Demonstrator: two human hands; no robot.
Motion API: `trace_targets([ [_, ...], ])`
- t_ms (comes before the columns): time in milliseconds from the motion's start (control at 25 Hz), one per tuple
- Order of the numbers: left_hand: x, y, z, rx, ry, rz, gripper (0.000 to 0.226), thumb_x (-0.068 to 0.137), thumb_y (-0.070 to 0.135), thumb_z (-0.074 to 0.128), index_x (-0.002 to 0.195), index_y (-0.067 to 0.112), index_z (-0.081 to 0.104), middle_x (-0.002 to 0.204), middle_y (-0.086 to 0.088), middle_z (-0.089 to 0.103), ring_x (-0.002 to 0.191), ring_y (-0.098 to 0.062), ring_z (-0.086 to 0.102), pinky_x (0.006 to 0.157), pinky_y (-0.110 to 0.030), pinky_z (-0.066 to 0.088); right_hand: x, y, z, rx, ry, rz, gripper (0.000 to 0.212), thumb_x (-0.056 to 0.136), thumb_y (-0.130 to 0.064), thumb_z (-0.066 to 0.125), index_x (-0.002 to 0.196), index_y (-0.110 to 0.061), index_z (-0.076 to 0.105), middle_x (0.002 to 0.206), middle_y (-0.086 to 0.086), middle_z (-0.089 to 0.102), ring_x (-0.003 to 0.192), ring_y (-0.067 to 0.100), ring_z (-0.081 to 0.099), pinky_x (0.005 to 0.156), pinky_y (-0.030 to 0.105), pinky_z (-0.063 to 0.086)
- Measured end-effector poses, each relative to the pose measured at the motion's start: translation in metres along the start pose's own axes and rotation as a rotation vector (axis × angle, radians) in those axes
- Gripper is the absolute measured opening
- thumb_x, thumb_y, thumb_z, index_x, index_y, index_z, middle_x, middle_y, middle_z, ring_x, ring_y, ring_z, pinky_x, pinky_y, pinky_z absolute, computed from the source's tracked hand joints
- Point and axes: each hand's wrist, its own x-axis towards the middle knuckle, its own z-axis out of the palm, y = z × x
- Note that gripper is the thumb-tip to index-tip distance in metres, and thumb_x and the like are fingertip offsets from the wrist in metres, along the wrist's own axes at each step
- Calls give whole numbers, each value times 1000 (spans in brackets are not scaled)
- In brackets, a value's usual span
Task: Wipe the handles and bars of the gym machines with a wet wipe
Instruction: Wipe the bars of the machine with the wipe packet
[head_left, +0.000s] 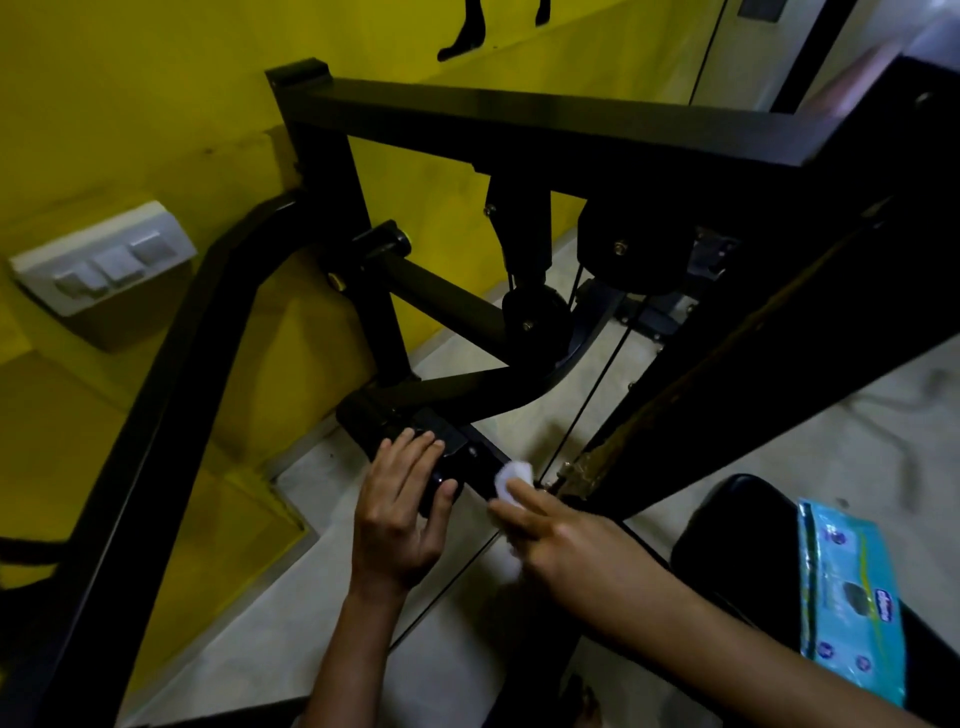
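A black gym machine fills the view, with a short black bar (480, 462) low in the middle. My left hand (402, 512) grips that bar from the left, fingers over the top and thumb curled under. My right hand (566, 535) holds a crumpled white wet wipe (511, 475) and presses it against the bar's right end with an outstretched finger. More of the wipe hangs below the palm. A blue pack of wet wipes (852, 592) lies on a black padded seat (737, 525) at the lower right.
A yellow wall stands to the left with a white switch plate (104, 260). Black frame beams (545, 122) cross overhead, and pulleys (636, 254) with thin cables (587, 400) hang behind the bar. Pale floor tiles show below.
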Motion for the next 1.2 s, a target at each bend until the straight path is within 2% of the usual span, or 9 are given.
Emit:
trace_targets([
  [200,2,-1,2,44,28,48,42,95,30,44,107,-5,65,112,-20,64,117,-24,50,108,-34,32,-1,21,-31,406,132,150,23,97,-25,43,100,-16,64,105,7,65,90,22,64,82,40,51],
  [480,-1,4,1,75,49,185,31,87,15,51,103,-7,65,111,-24,64,115,-30,50,107,-42,32,10,17,-15,279,87,138,29,96,-22,49,122,-10,51,112,11,62,94,26,63,80,39,51],
  [640,-7,21,13,62,15,248,33,86,22,52,106,-1,67,113,-18,64,118,-28,49,109,-44,28,-64,22,-33,274,-132,150,27,96,-28,47,113,-9,53,82,-1,58,60,4,52,67,20,47],
  [720,-8,24,15,85,27,249,35,87,27,54,105,0,68,112,-15,65,118,-28,49,109,-45,26,-85,26,-40,191,-212,237,24,96,-29,46,100,-10,60,68,0,46,51,15,40,59,23,36],
  [800,-8,25,17,108,41,274,36,87,28,55,104,0,68,112,-15,66,118,-26,50,110,-44,25,-77,24,-47,318,-92,273,31,97,-29,45,84,-12,67,61,-1,53,49,12,48,57,24,43],
  [920,-8,28,18,87,33,299,36,90,28,51,104,-1,67,111,-17,66,115,-24,52,110,-41,25,-41,9,-35,302,87,206,20,97,-24,47,110,-14,59,102,7,64,86,18,64,77,36,54],
  [1040,-7,29,18,55,31,292,37,92,27,47,103,-2,68,109,-18,66,111,-23,53,106,-38,30,-38,-15,-8,42,13,207,45,96,-8,29,140,-1,32,148,19,25,133,34,32,96,44,46],
  [1120,-7,28,18,65,38,295,37,91,27,48,102,-2,68,109,-18,67,111,-23,54,106,-38,30,-65,-21,-8,-58,-33,167,45,95,-7,23,137,0,37,151,16,14,139,33,17,95,43,47],
  [1200,-6,30,18,87,43,298,37,90,27,49,101,-2,69,108,-18,67,112,-23,54,107,-40,29,-94,-11,-17,8,-82,210,38,97,-9,31,134,-8,39,138,11,35,126,26,39,88,39,49],
])
